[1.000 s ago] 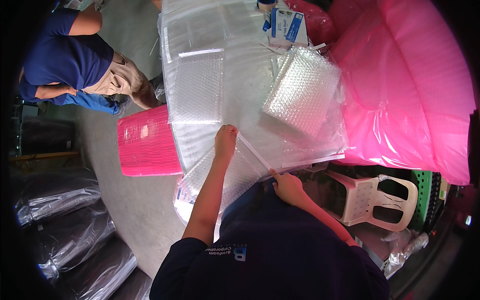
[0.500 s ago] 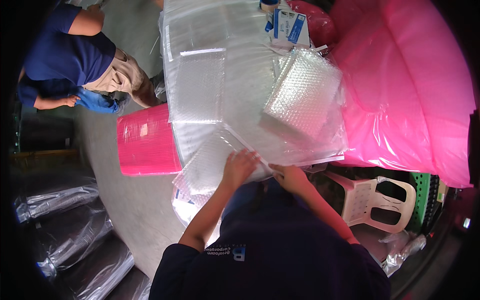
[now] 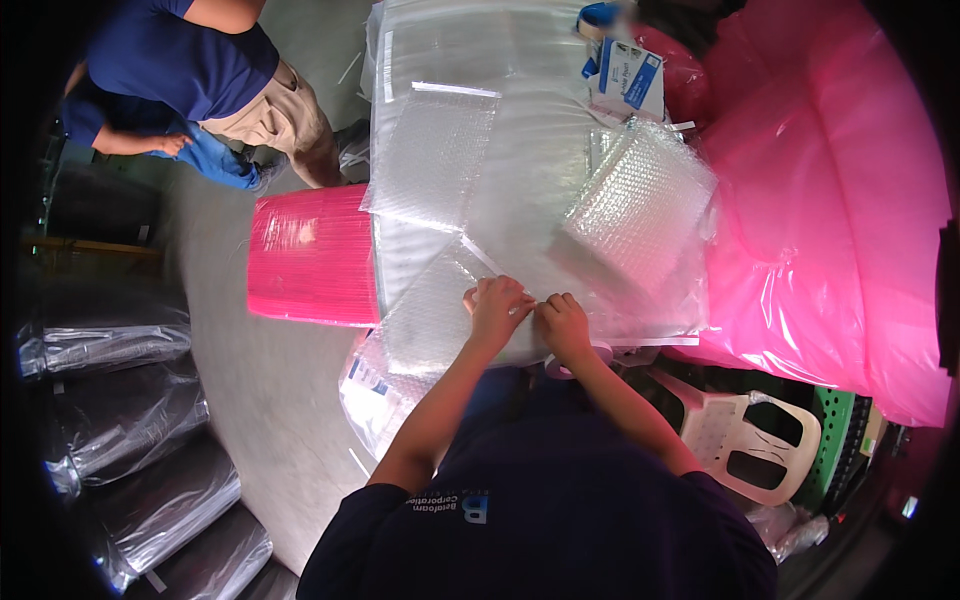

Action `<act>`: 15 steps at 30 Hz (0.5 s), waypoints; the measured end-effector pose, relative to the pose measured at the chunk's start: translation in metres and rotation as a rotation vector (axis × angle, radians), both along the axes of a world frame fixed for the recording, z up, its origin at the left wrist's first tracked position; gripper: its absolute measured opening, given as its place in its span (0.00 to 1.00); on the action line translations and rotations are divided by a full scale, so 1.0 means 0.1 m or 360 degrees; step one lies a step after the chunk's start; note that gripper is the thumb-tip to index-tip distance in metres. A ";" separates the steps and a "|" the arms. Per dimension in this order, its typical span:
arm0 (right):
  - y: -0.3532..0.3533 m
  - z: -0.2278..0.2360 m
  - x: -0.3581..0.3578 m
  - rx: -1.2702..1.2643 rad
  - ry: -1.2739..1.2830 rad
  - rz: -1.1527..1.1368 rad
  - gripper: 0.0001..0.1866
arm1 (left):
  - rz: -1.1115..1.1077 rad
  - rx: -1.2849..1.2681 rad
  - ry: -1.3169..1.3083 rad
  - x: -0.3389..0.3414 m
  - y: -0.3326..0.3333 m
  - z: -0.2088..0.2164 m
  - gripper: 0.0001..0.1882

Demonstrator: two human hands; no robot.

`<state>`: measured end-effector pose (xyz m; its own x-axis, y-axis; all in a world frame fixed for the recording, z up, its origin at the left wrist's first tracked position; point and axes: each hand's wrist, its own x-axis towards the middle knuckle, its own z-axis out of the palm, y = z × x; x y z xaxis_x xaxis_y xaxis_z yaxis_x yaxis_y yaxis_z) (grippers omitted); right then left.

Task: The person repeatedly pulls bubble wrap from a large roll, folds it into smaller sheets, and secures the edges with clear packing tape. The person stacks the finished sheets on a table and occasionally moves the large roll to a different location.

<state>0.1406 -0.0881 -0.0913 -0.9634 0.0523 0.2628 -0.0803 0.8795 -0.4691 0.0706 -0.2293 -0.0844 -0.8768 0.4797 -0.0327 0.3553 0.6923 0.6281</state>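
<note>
Take the table (image 3: pixel 540 190), covered in clear film, as your landmark, and read from its left side across.

Beside the table's left edge stands a pink bin (image 3: pixel 312 255). On the table just right of the bin, at the near left corner, lies the bubble-wrap bag (image 3: pixel 440 315), flat, tilted, its lower end hanging over the near edge. Judge it very light, soft and floppy, with a slick plastic skin; it will sag if lifted by one corner, and the bubbles crush under a hard pinch. Take it along the open edge, both hands close together, with light finger pressure.

Your left hand (image 3: pixel 497 305) rests on the bag's right edge, at the table's near edge, fingers curled down and pinching the film. Your right hand (image 3: pixel 565 322) sits just beside it, almost touching, knuckles up and fingers likewise curled onto the same edge; whether they close fully on the film or only press it flat cannot be told.

A second bubble bag (image 3: pixel 435 155) lies flat farther up the table's left half. A stack of bubble bags (image 3: pixel 640 205) lies on the table's right half. Past the table's right edge spreads a heap of pink plastic sheet (image 3: pixel 830 220).
</note>
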 end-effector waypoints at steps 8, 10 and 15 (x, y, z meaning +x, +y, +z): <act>0.02 -0.02 -0.08 -0.0354 0.0016 -0.0075 0.02 | 0.0223 -0.0140 -0.0376 -0.15 0.16 0.02 0.09; 0.02 -0.03 -0.08 -0.0427 -0.0009 -0.0103 0.02 | 0.0245 -0.0206 -0.0444 -0.18 0.17 0.01 0.10; 0.22 -0.04 -0.10 -0.0794 -0.0242 -0.0340 0.04 | 0.0125 -0.0246 -0.0415 -0.20 0.16 0.05 0.10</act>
<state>0.1309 -0.0658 -0.0953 -0.9430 0.3325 0.0155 0.1760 0.5376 -0.8246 0.0507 -0.2137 -0.0799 -0.8634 0.3829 -0.3286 0.1378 0.8055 0.5763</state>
